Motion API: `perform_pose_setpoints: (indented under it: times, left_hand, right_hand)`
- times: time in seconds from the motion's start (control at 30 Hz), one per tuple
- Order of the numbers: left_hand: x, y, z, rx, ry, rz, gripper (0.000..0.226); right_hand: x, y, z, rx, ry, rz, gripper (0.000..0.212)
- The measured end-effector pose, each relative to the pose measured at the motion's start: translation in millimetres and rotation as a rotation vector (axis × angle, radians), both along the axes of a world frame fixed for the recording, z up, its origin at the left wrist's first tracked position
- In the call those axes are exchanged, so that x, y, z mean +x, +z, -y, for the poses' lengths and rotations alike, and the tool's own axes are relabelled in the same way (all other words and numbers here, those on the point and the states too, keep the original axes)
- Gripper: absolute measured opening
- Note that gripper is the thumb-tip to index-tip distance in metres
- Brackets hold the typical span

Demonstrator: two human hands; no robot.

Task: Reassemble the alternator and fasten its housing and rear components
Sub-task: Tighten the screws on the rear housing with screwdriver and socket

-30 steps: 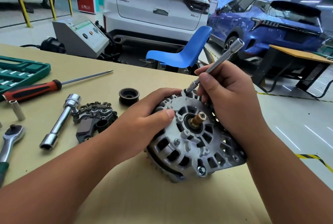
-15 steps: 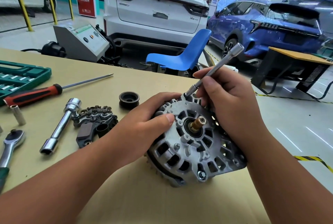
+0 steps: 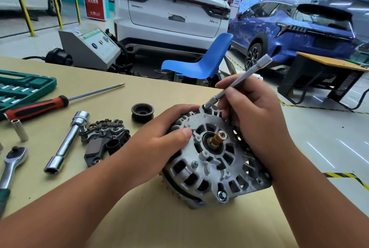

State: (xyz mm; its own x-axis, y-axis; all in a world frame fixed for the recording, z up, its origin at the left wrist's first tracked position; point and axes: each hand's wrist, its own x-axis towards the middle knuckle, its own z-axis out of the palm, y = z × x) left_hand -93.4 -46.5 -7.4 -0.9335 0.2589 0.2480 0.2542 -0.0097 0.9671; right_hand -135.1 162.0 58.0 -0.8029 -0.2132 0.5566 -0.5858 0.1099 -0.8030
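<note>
**Driver tip at the housing's far rim**

The alternator (image 3: 215, 160) rests tilted on the tabletop (image 3: 159, 223). The socket driver (image 3: 237, 82) meets its far rim, with the shaft slanting up and rightward. The right hand (image 3: 257, 116) pinches that shaft, and the left hand (image 3: 159, 144) grips the alternator's left rim

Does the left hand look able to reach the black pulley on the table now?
Probably yes. The pulley lies just beyond the left hand, with nothing between them. But that hand grips the alternator, so it must let go first.
</note>
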Motion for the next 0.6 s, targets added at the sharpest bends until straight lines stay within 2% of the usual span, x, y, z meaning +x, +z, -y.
perform_pose_setpoints:
  times: [0.1,0.23,0.37,0.6]
  left_hand:
    - [0.6,1.1,-0.4,0.009,0.0,0.005,0.053]
    - [0.8,1.8,-0.7,0.011,-0.005,-0.003,0.052]
    - [0.6,0.8,-0.5,0.014,-0.003,0.002,0.052]
    - [-0.6,0.0,-0.4,0.026,-0.007,-0.002,0.051]
  right_hand:
    - [-0.9,0.8,0.7,0.032,-0.02,-0.013,0.023]
    - [-3.5,-0.4,0.8,0.064,-0.044,-0.028,0.008]
    - [-4.4,-1.0,0.3,0.037,-0.032,-0.025,0.005]
    - [-4.4,-2.5,-0.6,0.009,-0.005,-0.002,0.023]
